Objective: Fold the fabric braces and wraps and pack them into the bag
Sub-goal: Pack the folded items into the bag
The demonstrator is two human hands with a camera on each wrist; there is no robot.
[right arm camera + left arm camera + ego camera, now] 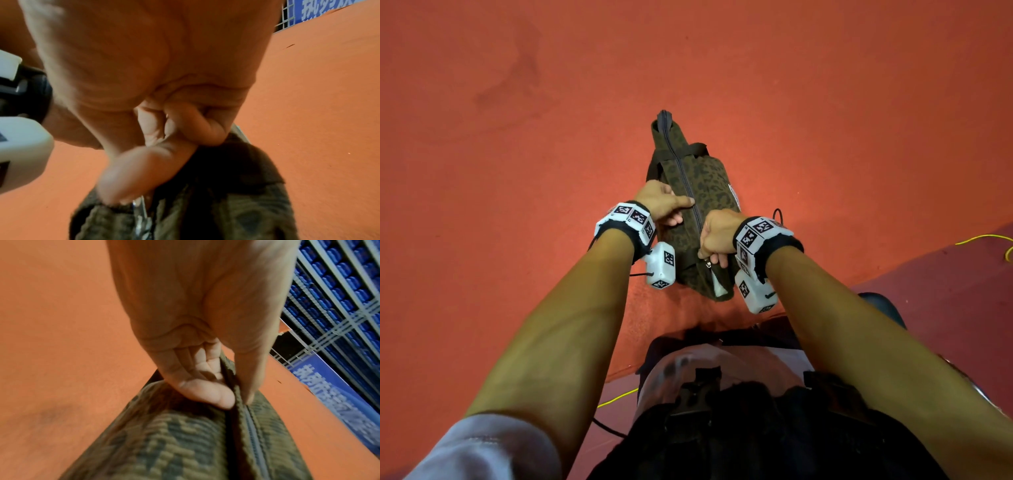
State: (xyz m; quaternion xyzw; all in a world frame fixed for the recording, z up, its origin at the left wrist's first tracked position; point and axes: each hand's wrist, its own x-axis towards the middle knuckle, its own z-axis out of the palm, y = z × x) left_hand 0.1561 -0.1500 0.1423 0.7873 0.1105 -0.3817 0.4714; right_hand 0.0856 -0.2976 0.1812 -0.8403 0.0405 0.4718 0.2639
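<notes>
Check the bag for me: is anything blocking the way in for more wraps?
Yes: the zipper along the top of the bag looks closed. The left hand pinches the fabric beside it; the right hand grips the near end by the pull. No wraps in view.

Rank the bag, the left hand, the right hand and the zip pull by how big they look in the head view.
1. bag, clearly the largest.
2. left hand and right hand: these look alike, so no ranking between them.
3. zip pull, a tiny metal glint under the right hand.
</notes>
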